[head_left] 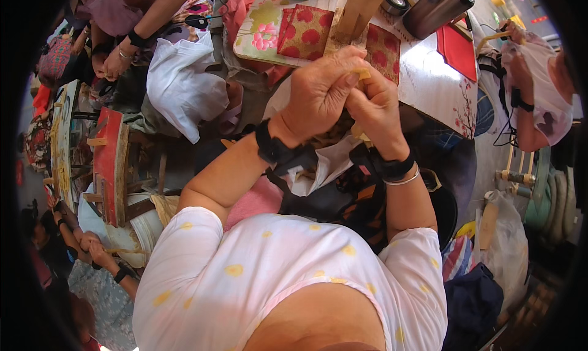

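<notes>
My left hand (pixel 318 94) and my right hand (pixel 376 106) meet in front of me, above my lap and near the table's close edge. Both are closed, fingertips pinched together around a narrow pale-yellow strip (pixel 364 73). Part of the strip shows at the right thumb and another bit hangs below the right palm; the fingers hide the rest, and its material is unclear. Each wrist wears a black band, and the right one also has a silver bangle (pixel 404 176). White cloth or paper (pixel 324 167) lies beneath my hands.
Ahead, the table (pixel 429 100) bears an upright wooden block (pixel 360 11), red-patterned cloth squares (pixel 308 31), a dark flask (pixel 440 11) and a red sheet (pixel 456 52). Left stands a red wooden stool (pixel 110 167). People sit on both sides. A clear plastic bag (pixel 505 247) is at right.
</notes>
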Demonstrator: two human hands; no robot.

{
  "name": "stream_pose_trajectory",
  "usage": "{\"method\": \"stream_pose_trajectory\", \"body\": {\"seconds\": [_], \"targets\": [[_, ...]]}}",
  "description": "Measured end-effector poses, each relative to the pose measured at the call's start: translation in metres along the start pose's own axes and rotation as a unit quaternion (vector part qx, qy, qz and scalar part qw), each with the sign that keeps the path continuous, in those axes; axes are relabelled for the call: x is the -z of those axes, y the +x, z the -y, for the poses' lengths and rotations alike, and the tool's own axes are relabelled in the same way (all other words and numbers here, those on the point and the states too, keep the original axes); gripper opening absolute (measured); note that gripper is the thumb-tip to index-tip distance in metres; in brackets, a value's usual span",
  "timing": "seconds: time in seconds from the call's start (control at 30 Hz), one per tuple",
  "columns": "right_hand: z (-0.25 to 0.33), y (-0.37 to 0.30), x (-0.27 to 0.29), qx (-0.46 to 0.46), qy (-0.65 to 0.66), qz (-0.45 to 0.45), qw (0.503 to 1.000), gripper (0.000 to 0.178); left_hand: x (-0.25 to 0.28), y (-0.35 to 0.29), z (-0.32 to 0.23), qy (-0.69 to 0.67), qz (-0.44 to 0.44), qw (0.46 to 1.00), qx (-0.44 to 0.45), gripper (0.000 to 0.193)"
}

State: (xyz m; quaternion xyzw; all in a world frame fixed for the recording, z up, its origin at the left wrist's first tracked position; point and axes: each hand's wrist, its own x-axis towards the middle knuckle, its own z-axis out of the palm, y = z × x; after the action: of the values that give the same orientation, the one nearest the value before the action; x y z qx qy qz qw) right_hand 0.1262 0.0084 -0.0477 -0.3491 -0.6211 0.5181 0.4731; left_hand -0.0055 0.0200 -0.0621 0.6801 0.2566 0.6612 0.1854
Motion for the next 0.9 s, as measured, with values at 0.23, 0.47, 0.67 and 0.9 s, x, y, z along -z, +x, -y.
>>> {"method": "stream_pose_trajectory", "body": {"seconds": [0.23,0.47,0.67,0.9], "targets": [[0.002,-0.002,0.009,-0.063,-0.076,-0.041,0.994,0.023,0.005,0.005,-0.001,-0.297,0.049,0.832,0.465,0.021],[-0.011,-0.003,0.003,-0.298,0.309,0.047,0.902,0.027,0.017,0.006,-0.012,0.179,0.096,0.979,-0.021,0.015],[-0.012,-0.012,0.015,-0.255,0.238,0.046,0.936,0.017,0.011,-0.010,-0.016,0.080,0.099,0.987,0.095,0.005],[0.008,-0.002,0.008,-0.150,0.078,0.073,0.983,0.011,0.029,0.003,-0.005,-0.107,0.138,0.868,0.465,0.010]]}}
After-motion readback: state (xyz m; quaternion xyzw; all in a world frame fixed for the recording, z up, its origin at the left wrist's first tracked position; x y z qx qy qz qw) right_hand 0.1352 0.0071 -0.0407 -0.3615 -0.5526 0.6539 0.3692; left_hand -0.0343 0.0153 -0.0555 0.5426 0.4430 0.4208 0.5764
